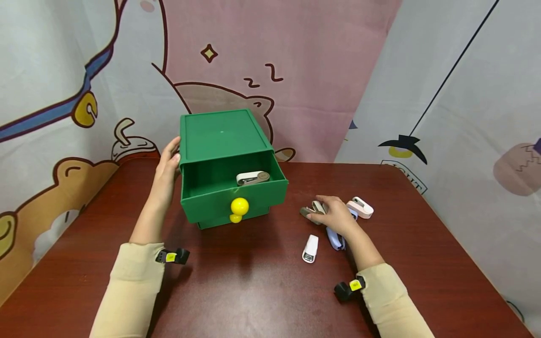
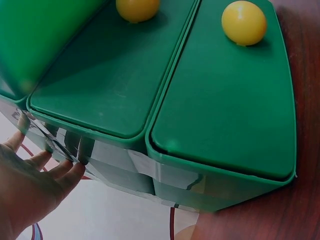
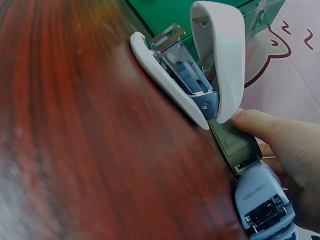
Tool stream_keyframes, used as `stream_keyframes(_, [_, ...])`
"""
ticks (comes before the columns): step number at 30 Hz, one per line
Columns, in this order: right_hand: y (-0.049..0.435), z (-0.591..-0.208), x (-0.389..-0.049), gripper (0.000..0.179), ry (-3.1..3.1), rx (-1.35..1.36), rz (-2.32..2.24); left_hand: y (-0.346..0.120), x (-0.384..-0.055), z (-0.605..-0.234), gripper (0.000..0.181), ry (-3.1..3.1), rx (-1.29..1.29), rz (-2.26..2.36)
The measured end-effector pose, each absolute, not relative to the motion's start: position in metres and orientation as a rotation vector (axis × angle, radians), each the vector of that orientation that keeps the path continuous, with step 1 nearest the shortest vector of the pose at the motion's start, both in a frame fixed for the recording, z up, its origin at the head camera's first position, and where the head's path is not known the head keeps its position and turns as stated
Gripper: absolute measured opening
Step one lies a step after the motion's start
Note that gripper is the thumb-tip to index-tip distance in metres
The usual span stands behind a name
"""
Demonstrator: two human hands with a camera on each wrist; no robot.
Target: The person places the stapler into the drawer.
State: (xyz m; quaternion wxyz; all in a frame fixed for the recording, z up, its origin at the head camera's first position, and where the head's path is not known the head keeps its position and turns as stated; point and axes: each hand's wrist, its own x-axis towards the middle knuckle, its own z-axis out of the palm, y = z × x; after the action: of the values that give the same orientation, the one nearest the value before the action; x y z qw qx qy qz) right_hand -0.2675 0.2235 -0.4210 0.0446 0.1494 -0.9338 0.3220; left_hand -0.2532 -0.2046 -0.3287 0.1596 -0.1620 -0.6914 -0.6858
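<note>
A green drawer cabinet (image 1: pixel 221 136) stands on the table with its upper drawer (image 1: pixel 203 206) pulled out. Inside that drawer lies a white and grey-brown stapler (image 1: pixel 253 178). My left hand (image 1: pixel 166 173) rests with extended fingers against the cabinet's left side; in the left wrist view its fingertips (image 2: pixel 80 167) touch the side wall. On the right, my right hand (image 1: pixel 336 216) pinches an olive-grey stapler (image 1: pixel 311 215) between thumb and fingers, at table level. Close to that hand lie a white stapler (image 1: pixel 310 249), a blue stapler (image 1: pixel 336 238) and a pale pink stapler (image 1: pixel 360 207).
Yellow round knobs (image 1: pixel 239 206) project from the drawer fronts. Another blue piece (image 1: pixel 352 214) shows partly behind the right hand. A patterned curtain (image 1: pixel 313 94) hangs behind the brown table (image 1: pixel 253 291).
</note>
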Motion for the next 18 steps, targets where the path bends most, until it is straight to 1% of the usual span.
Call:
stream_keyframes(5, [0.2219, -0.4223, -0.2667, 0.068, -2.849, 0.467, 0.985, -0.2047, -0.2534, -0.3291, 0.057, -1.984, -0.452, -1.951])
stream_keyframes(18, [0.2190, -0.4269, -0.2677, 0.052, -2.811, 0.524, 0.919, -0.2047, -0.2528, -0.3292, 0.058, -1.984, -0.461, -1.955])
